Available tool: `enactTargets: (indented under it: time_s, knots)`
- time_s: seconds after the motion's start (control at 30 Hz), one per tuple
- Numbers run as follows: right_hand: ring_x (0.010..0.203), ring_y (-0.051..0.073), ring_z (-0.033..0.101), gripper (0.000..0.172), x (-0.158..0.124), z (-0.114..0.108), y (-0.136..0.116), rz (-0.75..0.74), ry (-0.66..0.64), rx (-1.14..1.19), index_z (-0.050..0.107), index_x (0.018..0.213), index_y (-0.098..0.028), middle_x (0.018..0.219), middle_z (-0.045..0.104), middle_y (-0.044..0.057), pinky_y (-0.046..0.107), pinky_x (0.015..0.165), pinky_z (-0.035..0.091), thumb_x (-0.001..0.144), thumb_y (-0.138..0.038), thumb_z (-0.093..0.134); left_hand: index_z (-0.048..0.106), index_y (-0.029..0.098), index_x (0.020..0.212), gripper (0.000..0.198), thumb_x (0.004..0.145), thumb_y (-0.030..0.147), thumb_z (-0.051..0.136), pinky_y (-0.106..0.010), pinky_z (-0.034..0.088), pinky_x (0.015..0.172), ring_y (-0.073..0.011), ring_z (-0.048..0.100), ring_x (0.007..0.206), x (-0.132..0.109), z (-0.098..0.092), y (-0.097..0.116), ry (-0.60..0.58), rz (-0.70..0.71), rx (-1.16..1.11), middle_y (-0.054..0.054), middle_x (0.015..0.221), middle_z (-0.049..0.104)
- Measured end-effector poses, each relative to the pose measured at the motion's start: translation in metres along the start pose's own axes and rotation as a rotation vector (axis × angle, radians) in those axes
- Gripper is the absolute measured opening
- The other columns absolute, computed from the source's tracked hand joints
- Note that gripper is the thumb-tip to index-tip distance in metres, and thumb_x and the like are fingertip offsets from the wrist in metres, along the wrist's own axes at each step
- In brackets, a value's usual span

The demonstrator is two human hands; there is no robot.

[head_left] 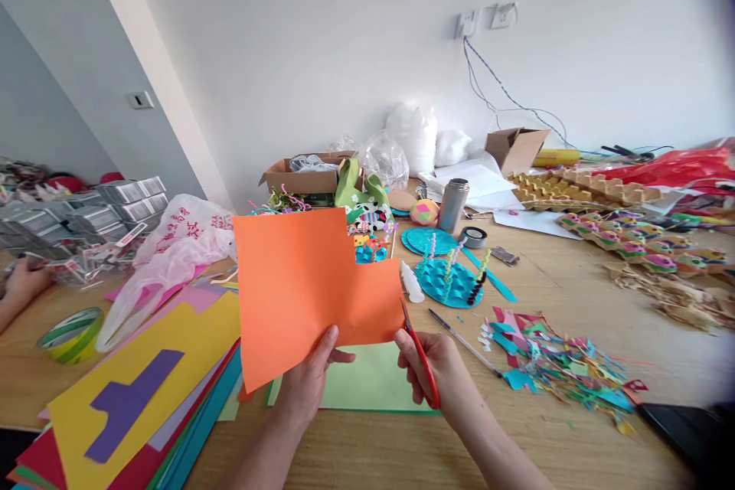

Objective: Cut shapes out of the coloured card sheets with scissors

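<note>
My left hand (310, 379) pinches the lower edge of an orange sheet of paper (292, 283), thumb in front. A rectangular notch is missing from the sheet's upper right corner. Red-handled scissors (423, 367) are gripped in my right hand (439, 371), their blades pointing up at the sheet's right edge. My right fingers are close to the lower right corner; whether they touch it I cannot tell. Beneath lies a light green sheet (373, 379). Left of my hands, a purple cut-out (135, 406) rests on a yellow sheet (198, 344) atop a stack of coloured paper.
Paper scraps (551, 360) lie to the right beside a pen (465, 341). Behind are a blue craft piece (448, 281), a glue bottle (411, 282), a metal flask (453, 205) and egg cartons (574, 191). Green tape (72, 335) and another person's hand (26, 283) are at left.
</note>
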State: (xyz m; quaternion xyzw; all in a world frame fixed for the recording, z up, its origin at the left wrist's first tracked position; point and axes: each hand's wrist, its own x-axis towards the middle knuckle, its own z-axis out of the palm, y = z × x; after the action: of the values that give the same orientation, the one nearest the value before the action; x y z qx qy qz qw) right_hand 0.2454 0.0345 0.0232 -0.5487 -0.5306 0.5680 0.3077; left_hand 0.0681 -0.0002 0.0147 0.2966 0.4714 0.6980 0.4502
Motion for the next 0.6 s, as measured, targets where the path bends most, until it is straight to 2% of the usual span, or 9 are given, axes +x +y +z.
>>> enactTargets:
  time_s: [0.23, 0.6]
  knots:
    - [0.029, 0.008, 0.047, 0.058, 0.0005, -0.0004, -0.0013, -0.005, -0.010, -0.018, 0.052, 0.055, -0.018, 0.041, 0.046, -0.005, 0.019, 0.032, 0.029, 0.066, -0.074, 0.057, 0.058, 0.025, 0.122, 0.062, 0.065, 0.032, 0.082, -0.032, 0.062, 0.053, -0.0272, 0.067, 0.094, 0.0009, 0.0000, -0.0009, 0.019, 0.011, 0.003, -0.010, 0.123, 0.064]
    - [0.033, 0.008, 0.051, 0.056, 0.0012, -0.0044, 0.0040, -0.042, -0.073, -0.018, 0.056, 0.062, -0.016, 0.046, 0.052, -0.004, 0.018, 0.034, 0.028, 0.072, -0.071, 0.055, 0.066, 0.023, 0.108, 0.047, 0.066, 0.034, 0.082, -0.033, 0.062, 0.055, -0.0212, 0.069, 0.075, 0.0019, -0.0049, -0.0060, 0.040, 0.028, 0.051, -0.007, 0.109, 0.069]
